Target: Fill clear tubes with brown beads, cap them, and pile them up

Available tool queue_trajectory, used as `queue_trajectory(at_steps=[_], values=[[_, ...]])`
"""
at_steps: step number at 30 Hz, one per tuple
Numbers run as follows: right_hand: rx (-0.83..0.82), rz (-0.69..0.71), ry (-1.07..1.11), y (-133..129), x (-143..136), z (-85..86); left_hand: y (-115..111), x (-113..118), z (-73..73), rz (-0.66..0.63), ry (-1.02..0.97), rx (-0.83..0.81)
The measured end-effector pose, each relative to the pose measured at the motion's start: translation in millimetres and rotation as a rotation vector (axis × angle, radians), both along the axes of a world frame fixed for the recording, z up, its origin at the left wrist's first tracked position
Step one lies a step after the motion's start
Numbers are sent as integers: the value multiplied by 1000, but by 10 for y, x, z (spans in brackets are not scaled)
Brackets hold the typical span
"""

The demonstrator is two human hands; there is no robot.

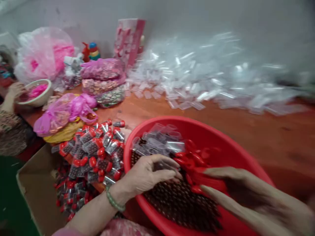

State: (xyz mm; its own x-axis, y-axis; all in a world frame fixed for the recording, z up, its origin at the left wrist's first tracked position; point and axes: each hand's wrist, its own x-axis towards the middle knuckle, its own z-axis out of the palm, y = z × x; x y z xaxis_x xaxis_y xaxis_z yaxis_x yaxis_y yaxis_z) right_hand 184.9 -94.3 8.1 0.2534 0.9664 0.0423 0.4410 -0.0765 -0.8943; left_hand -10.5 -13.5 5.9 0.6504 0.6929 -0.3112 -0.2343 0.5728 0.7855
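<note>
Gathering parts looks the step: the right hand (pixel 268 195) gapes beside red caps (pixel 197 159) inside the red basin (pixel 182 120); the left hand (pixel 150 170) curls over brown beads (pixel 182 206), contents unclear, clear plastic cases (pixel 157 144) beyond it. A fingertip pinch seems needed next.

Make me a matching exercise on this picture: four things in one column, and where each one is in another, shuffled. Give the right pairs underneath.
Things
1. Dark beads
2. Greenish bracelet
3. Cardboard box
4. Largest heap of clear plastic pieces

Places
A. Around the wrist of the left hand
B. On the table, along the wall
C. At the picture's lower left, with red-topped packs piled in it
D. Inside the red tub

Right pairs
1-D
2-A
3-C
4-B
</note>
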Motion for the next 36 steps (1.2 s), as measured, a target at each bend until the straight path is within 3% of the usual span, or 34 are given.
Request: queue_trajectory(at_steps=[4,6,12,17,22,27,33,36], values=[[30,254,-53,127,-68,181,-49,-51,61,-54,44,81],[51,294,-73,162,-110,230,-57,-49,62,-68,84,129],[36,181,106,131,-201,187,-27,-34,49,-74,78,110],[29,194,208,172,-274,203,-33,-31,37,-57,38,96],[85,44,286,187,-263,226,-47,-31,-10,-74,-100,-30],[109,67,157,148,-155,226,-32,-31,2,-75,-137,-125],[151,247,-127,190,-174,200,-33,-25,-9,-91,-113,-82],[155,176,-129,206,-296,122,-37,-11,-31,-33,-105,-96]])
